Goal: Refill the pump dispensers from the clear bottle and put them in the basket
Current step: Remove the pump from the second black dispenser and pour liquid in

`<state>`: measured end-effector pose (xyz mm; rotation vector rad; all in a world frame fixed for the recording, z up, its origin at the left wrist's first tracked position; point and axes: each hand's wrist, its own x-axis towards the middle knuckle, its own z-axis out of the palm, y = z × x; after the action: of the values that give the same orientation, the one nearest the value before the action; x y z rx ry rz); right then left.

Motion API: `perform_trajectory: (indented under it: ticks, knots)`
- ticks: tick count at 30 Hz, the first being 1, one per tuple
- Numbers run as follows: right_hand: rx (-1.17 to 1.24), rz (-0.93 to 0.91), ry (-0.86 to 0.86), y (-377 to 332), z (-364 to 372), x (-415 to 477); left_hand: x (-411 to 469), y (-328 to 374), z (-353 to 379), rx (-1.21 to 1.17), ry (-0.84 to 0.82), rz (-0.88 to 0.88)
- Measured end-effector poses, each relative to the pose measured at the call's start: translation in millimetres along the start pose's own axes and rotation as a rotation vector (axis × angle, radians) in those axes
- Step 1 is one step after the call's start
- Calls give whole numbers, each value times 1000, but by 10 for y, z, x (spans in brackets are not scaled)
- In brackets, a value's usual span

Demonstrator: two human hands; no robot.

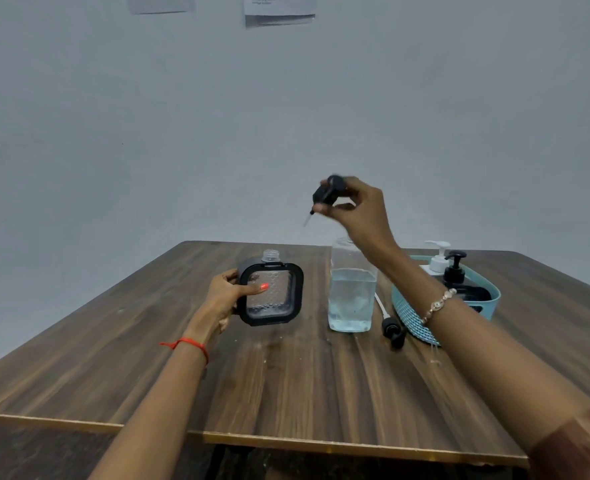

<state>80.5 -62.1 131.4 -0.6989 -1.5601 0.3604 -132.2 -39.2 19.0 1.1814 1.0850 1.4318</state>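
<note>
Wood-grain table (286, 375), clear textured plastic dispenser (269, 294) with matt black frame, perforated plastic basket (413, 320)

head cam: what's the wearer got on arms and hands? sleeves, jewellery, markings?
Left hand: red-painted thumbnail, red thread tied round the wrist, forearm bare. Right hand: bracelet of pale beads at the wrist; reddish-brown sleeve shows only at the lower right corner. No gloves or watch.

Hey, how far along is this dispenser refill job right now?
Done: a white-pump dispenser and a black-pump dispenser stand in the basket. In hand: left hand holds the square dispenser, neck open; right hand holds a black pump raised. Left: fill from the clear bottle, refit a pump, put it in the basket.
</note>
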Motion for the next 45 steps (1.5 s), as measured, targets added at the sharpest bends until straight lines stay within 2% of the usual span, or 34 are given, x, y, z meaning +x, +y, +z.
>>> perform_trajectory:
  ticks: [2, 4, 6, 8, 12, 17, 19, 21, 23, 26, 28, 29, 32, 35, 39, 45]
  knots:
    - [-193, -143, -132, 181, 45, -218, 27, -19, -42, -14, 48, -5]
    - [-360, -257, -351, 476, 91, -486, 45, -26, -69, -29, 84, -6]
    - [-537, -278, -611, 789, 133, -729, 48, -22, -81, -47, 107, -9]
    - [-689, -264, -791, 1028, 159, -919, 52, -17, -83, -58, 115, -13]
    - [-774, -207, -925, 1193, 184, -1086, 60, 5, -54, -58, 110, -6]
    - [-788, -177, -949, 1216, 165, -1086, 74, 16, -9, -34, 101, 4]
    - [-786, -141, -917, 1166, 119, -1031, 74, 25, 11, -23, 100, 8]
    - [-663, -145, -766, 1084, 66, -963, 58, 38, 38, -16, 94, 15]
    - [-523, -180, -490, 957, 12, -907, 48, 49, 68, -10, 90, 25]
    - [-423, -253, 9, 771, -120, -783, 53, 65, 114, -4, 83, 45]
    - [-371, -170, 224, 724, -223, -686, 63, 74, 150, -6, 68, 63]
    - [-324, -64, 265, 746, -276, -636, 66, 77, 167, -1, 56, 73]
    - [-132, 301, 161, 887, -379, -510, 79, 83, 216, 30, 3, 93]
    - [53, 551, 11, 1021, -425, -427, 99, 93, 272, 65, -30, 114]
    - [-39, 580, -32, 1138, -393, -421, 110, 107, 347, 74, -58, 143]
    - [-187, 516, 136, 1146, -265, -500, 132, 92, 365, 75, -55, 172]
